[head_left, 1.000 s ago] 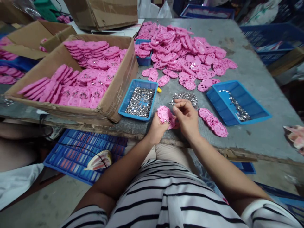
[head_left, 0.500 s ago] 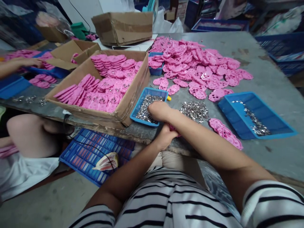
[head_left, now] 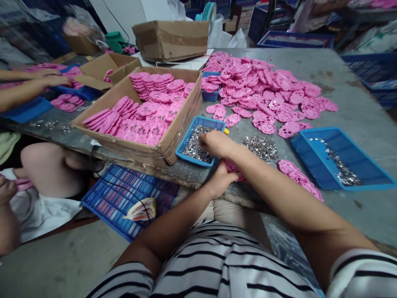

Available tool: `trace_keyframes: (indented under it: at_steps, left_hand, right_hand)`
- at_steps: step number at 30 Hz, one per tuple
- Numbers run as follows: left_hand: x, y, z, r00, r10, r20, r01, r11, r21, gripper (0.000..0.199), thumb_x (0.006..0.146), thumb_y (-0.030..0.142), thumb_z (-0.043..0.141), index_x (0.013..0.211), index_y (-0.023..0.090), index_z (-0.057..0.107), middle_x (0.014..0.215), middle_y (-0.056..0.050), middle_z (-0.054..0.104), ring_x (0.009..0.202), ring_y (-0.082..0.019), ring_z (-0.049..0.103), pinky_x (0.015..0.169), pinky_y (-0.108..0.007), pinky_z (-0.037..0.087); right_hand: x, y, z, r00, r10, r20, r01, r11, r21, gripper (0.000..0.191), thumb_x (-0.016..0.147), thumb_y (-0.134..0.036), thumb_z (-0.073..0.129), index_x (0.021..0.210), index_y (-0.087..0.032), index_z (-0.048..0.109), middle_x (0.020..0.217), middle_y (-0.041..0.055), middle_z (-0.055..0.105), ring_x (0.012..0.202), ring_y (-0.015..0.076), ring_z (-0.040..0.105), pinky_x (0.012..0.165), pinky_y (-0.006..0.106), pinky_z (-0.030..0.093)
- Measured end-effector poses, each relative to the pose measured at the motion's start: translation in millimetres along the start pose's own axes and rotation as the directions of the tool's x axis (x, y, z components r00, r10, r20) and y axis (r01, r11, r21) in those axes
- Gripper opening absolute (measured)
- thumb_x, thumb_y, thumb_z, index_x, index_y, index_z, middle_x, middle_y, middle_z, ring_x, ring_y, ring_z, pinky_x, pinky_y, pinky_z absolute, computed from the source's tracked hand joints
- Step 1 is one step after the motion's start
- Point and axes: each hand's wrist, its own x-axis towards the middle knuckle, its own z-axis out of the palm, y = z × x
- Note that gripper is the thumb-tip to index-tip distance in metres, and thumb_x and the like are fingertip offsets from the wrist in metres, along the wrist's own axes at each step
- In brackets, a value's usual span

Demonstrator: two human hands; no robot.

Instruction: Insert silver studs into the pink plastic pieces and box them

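My right hand is over a small blue tray of shiny metal pieces; its fingers are pressed together, and what they hold is too small to name. Near the table's edge my left hand grips a pink plastic piece, partly hidden under my right forearm. A loose heap of metal pieces lies right of the tray. Beside it is a row of overlapping pink pieces. A big heap of pink pieces covers the table further back.
Left of the tray stands a cardboard box with stacked pink pieces. A larger blue tray with metal pieces is at the right. Another person's hands are at the far left. A blue crate sits below the table edge.
The whole view has shifted slightly. My right hand stays at the small tray, its fingers showing a little more above the metal pieces. A second hand of the other person now shows at the far left.
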Motion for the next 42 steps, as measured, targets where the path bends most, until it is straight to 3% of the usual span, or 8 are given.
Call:
trace_keyframes:
  at_steps: [5, 9, 12, 14, 17, 29, 36, 42]
  left_hand:
    - [-1, 2, -1.7, 0.999, -0.027, 0.038, 0.027, 1.000, 0.006, 0.058, 0.053, 0.012, 0.068, 0.105, 0.024, 0.046, 0.097, -0.002, 0.065, 0.097, -0.023, 0.065, 0.084, -0.038, 0.050]
    - [-4, 4, -4.1, 0.998, -0.040, 0.053, 0.039, 0.999, 0.023, 0.056, 0.058, 0.022, 0.072, 0.104, 0.022, 0.041, 0.080, 0.002, 0.065, 0.065, -0.017, 0.067, 0.062, -0.032, 0.052]
    - [-5, 4, -3.7, 1.000, 0.018, -0.002, -0.018, 1.000, 0.024, 0.053, 0.060, 0.024, 0.073, 0.102, 0.020, 0.042, 0.080, 0.003, 0.064, 0.061, -0.014, 0.066, 0.057, -0.028, 0.051]
    - [-5, 3, -2.6, 0.998, 0.053, -0.039, -0.051, 0.998, 0.045, 0.052, 0.061, 0.025, 0.074, 0.101, 0.020, 0.042, 0.080, 0.003, 0.064, 0.060, -0.013, 0.065, 0.054, -0.026, 0.050]
    - [-6, 0, -0.2, 0.993, 0.092, -0.075, -0.084, 0.991, 0.104, 0.050, 0.061, 0.024, 0.076, 0.098, 0.020, 0.042, 0.077, 0.004, 0.063, 0.057, -0.012, 0.064, 0.050, -0.023, 0.048]
    - [-6, -3, 9.5, 0.967, 0.129, -0.220, -0.079, 0.972, 0.221, 0.046, 0.057, 0.018, 0.072, 0.093, 0.020, 0.043, 0.070, 0.006, 0.061, 0.048, -0.010, 0.059, 0.041, -0.020, 0.043]
    - [-6, -2, 8.4, 0.968, 0.139, -0.208, -0.093, 0.972, 0.217, 0.046, 0.057, 0.020, 0.073, 0.092, 0.021, 0.042, 0.070, 0.006, 0.060, 0.050, -0.011, 0.060, 0.045, -0.021, 0.044]
    - [-4, 5, 4.4, 0.989, 0.037, -0.145, -0.043, 0.998, -0.043, 0.035, 0.072, 0.038, 0.064, 0.097, 0.020, 0.047, 0.076, -0.001, 0.064, 0.071, -0.017, 0.066, 0.056, -0.025, 0.050]
  right_hand:
    - [-16, 19, -7, 0.988, 0.059, -0.145, -0.004, 0.934, 0.358, 0.015, 0.073, -0.007, 0.055, 0.070, -0.018, 0.066, 0.069, 0.0024, 0.067, 0.066, 0.0146, 0.058, 0.063, 0.027, 0.040]
    - [-61, 46, -4, 0.963, 0.237, -0.130, -0.025, 0.558, 0.829, 0.004, 0.067, -0.020, 0.063, 0.067, -0.017, 0.062, 0.060, -0.0022, 0.060, 0.056, 0.0106, 0.051, 0.057, 0.024, 0.040]
    - [-100, 58, 12, 0.930, 0.369, 0.003, -0.106, 0.258, 0.960, 0.021, 0.056, -0.027, 0.073, 0.072, -0.017, 0.063, 0.060, -0.0013, 0.062, 0.056, 0.0118, 0.054, 0.055, 0.025, 0.041]
    - [-119, 60, 25, 0.896, 0.437, 0.080, -0.154, 0.136, 0.979, 0.028, 0.051, -0.027, 0.077, 0.073, -0.017, 0.062, 0.059, -0.0014, 0.063, 0.055, 0.0118, 0.055, 0.054, 0.025, 0.041]
    - [-133, 57, 42, 0.853, 0.508, 0.120, -0.172, 0.057, 0.983, 0.029, 0.049, -0.026, 0.078, 0.071, -0.017, 0.061, 0.056, -0.0027, 0.061, 0.053, 0.0102, 0.052, 0.054, 0.025, 0.040]
    - [-138, 47, 44, 0.866, 0.491, 0.090, -0.191, 0.159, 0.969, 0.031, 0.056, -0.042, 0.078, 0.063, -0.017, 0.061, 0.055, -0.0003, 0.061, 0.052, 0.0104, 0.047, 0.054, 0.026, 0.036]
    - [-140, 44, 54, 0.845, 0.534, -0.039, -0.173, 0.342, 0.924, 0.023, 0.071, -0.040, 0.061, 0.063, -0.019, 0.055, 0.055, -0.0035, 0.051, 0.055, 0.0112, 0.043, 0.058, 0.027, 0.036]
    - [-137, 39, 55, 0.836, 0.513, -0.193, -0.150, 0.552, 0.820, 0.019, 0.078, -0.028, 0.054, 0.061, -0.021, 0.051, 0.071, 0.0025, 0.058, 0.077, 0.0183, 0.052, 0.075, 0.033, 0.041]
